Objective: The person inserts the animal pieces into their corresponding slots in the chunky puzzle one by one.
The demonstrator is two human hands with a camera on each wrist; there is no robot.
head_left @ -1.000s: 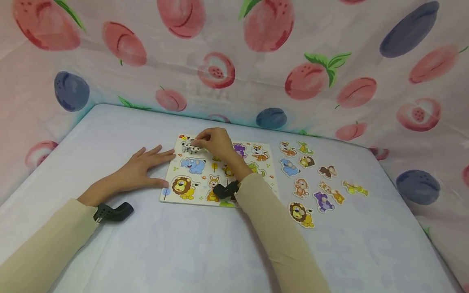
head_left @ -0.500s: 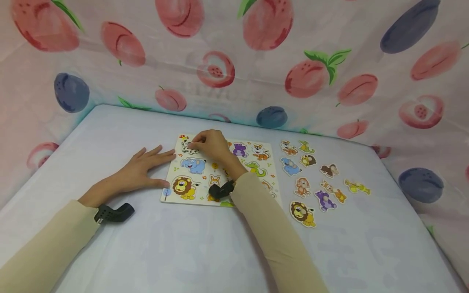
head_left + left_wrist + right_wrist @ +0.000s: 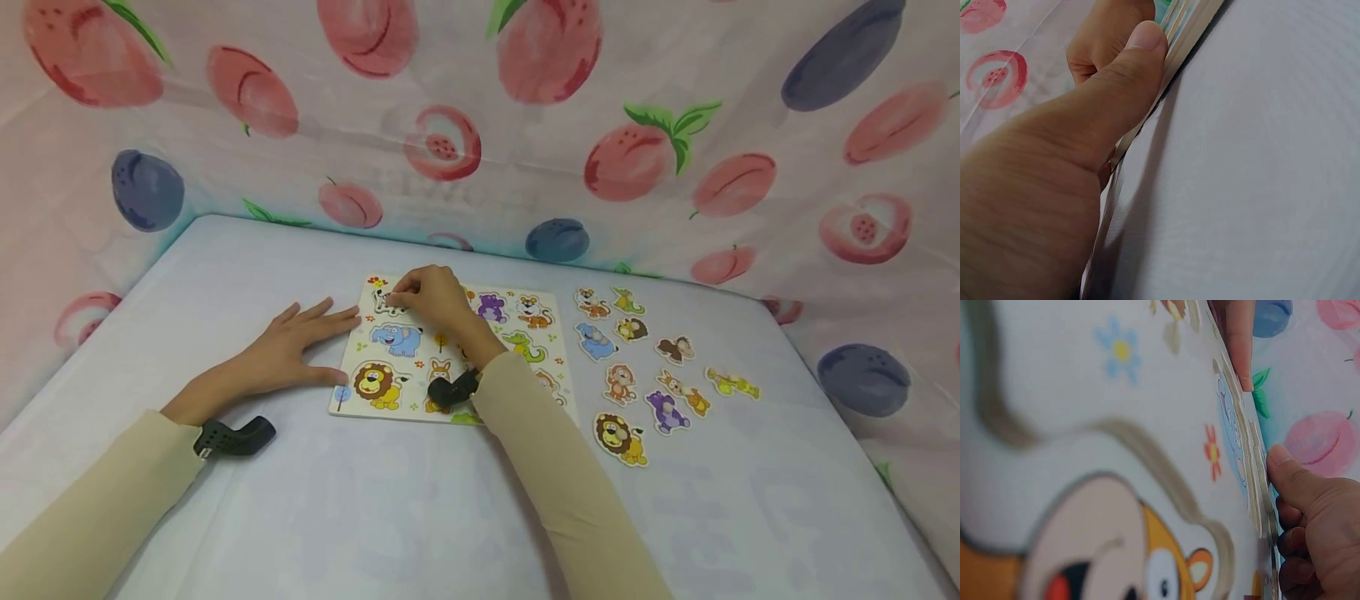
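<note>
A white puzzle board [image 3: 408, 413] printed with animals lies on the table. At its far left corner my right hand [image 3: 437, 297] pinches a zebra puzzle piece [image 3: 384, 305] between thumb and fingers, over the zebra's place on the board. The fingers partly cover the piece. My left hand [image 3: 287, 350] lies flat with fingers spread, its fingertips and thumb at the board's left edge. In the left wrist view the left thumb [image 3: 1129, 78] presses against the board's edge. The right wrist view shows the right hand [image 3: 1329, 528] low at the board, its thumb tip at the surface.
Several loose animal pieces lie right of the board, among them a lion piece [image 3: 618, 439], a purple hippo piece [image 3: 666, 412] and a blue elephant piece [image 3: 596, 342]. A fruit-print cloth [image 3: 517, 167] hangs behind the table.
My right hand has shifted slightly down and left, and the zebra piece has moved a little with it. My left hand stays in place at the board's edge.
</note>
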